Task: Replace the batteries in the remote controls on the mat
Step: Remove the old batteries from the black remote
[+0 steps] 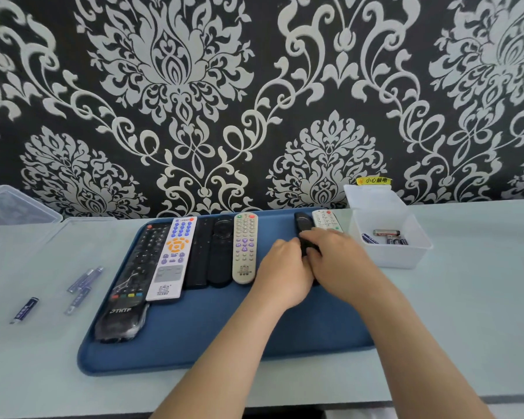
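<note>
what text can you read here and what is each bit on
"THTF": foot of the long black remote at the mat's left end.
"小心触电": yellow label behind the white bin.
White remote and grey remote: print at the foot too small to read.
Batteries on the table: print blurred.
Small black remote gripped by left hand and right hand: no text shows.

pretty loud black wallpaper (263, 71) with big silvery damask swirls, pale blue-green table (466, 313) sitting right up against it, little yellow sticker (374, 180) low on the wall, soft even light
</note>
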### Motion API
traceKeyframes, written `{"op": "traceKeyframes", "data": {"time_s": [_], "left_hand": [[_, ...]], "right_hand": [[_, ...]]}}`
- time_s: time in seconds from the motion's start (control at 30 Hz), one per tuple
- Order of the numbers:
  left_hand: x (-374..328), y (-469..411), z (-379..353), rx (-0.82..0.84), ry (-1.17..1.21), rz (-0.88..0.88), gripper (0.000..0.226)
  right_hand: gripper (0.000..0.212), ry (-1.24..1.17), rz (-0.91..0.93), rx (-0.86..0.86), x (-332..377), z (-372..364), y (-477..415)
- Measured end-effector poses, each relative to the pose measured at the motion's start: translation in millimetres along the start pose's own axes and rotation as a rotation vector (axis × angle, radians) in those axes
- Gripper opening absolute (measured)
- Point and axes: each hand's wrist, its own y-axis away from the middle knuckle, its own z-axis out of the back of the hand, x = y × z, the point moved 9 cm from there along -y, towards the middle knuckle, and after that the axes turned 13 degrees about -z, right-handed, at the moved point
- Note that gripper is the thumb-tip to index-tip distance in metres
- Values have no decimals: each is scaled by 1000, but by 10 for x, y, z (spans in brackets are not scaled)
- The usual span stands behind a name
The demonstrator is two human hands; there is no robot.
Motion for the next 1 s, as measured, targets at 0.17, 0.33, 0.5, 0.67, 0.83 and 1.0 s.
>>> {"op": "traceKeyframes", "data": {"time_s": [0.17,0.33,0.5,0.67,0.83,1.0], "left_hand": [[-3,101,282,-93,-142,-43,29],[245,249,625,-105,-593,58,27],[189,320,535,-63,-713,33,39],[153,333,506,-93,-624,-15,50],[409,389,716,-215,79,134,22],[402,450,646,-323,1147,227,31]], "right_hand": [[26,149,41,7,34,-53,7],[18,-22,116,-71,304,-21,76],[33,-147,118,102,574,-267,138],[31,-423,-38,157,482,-312,60],[33,-887,-236,174,367,-394,-28],[32,-1166,-234,480,580,-510,131]]}}
